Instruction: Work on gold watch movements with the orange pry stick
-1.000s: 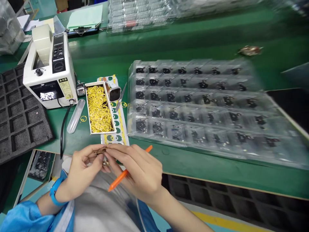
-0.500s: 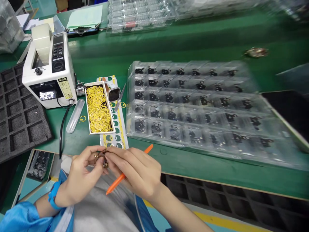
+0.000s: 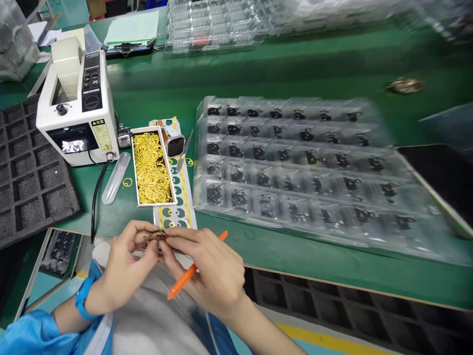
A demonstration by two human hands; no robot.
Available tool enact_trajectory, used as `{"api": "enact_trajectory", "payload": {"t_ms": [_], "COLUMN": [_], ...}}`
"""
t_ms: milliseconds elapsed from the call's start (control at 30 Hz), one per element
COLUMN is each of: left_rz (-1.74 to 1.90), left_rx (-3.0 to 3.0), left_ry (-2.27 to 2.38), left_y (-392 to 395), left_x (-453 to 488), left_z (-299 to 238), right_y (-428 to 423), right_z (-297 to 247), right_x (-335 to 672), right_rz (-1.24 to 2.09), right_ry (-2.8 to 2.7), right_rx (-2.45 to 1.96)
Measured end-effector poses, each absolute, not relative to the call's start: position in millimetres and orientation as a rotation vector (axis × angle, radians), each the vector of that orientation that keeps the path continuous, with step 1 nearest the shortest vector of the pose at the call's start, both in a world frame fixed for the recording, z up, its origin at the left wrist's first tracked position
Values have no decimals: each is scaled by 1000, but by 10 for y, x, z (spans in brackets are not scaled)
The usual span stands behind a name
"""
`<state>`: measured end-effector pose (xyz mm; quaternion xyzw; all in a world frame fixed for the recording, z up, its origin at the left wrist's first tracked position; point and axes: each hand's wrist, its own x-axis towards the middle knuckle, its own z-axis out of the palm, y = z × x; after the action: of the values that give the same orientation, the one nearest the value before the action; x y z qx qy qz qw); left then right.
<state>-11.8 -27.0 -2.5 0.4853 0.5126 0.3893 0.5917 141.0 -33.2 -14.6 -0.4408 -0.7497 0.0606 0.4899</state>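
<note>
Green matting tops the desk (image 3: pixel 295 266), and at its near edge the left hand (image 3: pixel 127 261) and right hand (image 3: pixel 210 271) meet over a small brown-and-gold part (image 3: pixel 155 237). Both grips are narrow pinches on that part, which sits at the fingertips, too small to make out in detail. The right hand also holds an orange pen (image 3: pixel 183 278) slanting across its palm, and a blue wrist strap (image 3: pixel 83 297) circles the left wrist above a blue sleeve (image 3: pixel 33 335). At 11 o'clock from the hands stands a white tape dispenser (image 3: pixel 76 98), its yellow warning label (image 3: pixel 101 135) headed 注意, the finer print and the small screen unreadable. At 12 o'clock, a white box of yellow rings (image 3: pixel 151 167) rests on a printed strip (image 3: pixel 175 214), beside a clear plastic tube (image 3: pixel 116 177) and a square watch-like device (image 3: pixel 175 146). At 2 o'clock lies a clear blister tray (image 3: pixel 291 167) holding rows of small dark parts. At 9 o'clock sits a black foam tray (image 3: pixel 33 167). Farther along the desk, at 1 o'clock, are more stacked clear trays (image 3: pixel 212 27), and a yellow floor line (image 3: pixel 325 340) runs below.
</note>
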Motion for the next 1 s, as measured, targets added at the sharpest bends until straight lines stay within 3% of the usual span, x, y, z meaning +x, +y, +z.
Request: {"api": "enact_trajectory", "payload": {"t_ms": [233, 433, 633, 800, 1000], "left_rz": [814, 708, 689, 742, 1096], "left_rx": [871, 833, 1006, 1097, 1767], "left_ry": [1062, 1032, 1121, 1060, 1117], "left_y": [-126, -131, -119, -117, -141], "left_x": [-160, -138, -126, -142, -205], "left_z": [-7, 30, 77, 33, -179], "right_y": [-352, -339, -386, -395, -401], "right_z": [-15, -24, 4, -39, -70], "right_x": [1574, 1589, 1576, 1491, 1430], "right_rz": [802, 948, 1168, 1514, 1705], "right_ry": [-1731, -1823, -1881, -1494, -1096], "right_rx": [-1207, -1060, -1112, -1290, -1290]}}
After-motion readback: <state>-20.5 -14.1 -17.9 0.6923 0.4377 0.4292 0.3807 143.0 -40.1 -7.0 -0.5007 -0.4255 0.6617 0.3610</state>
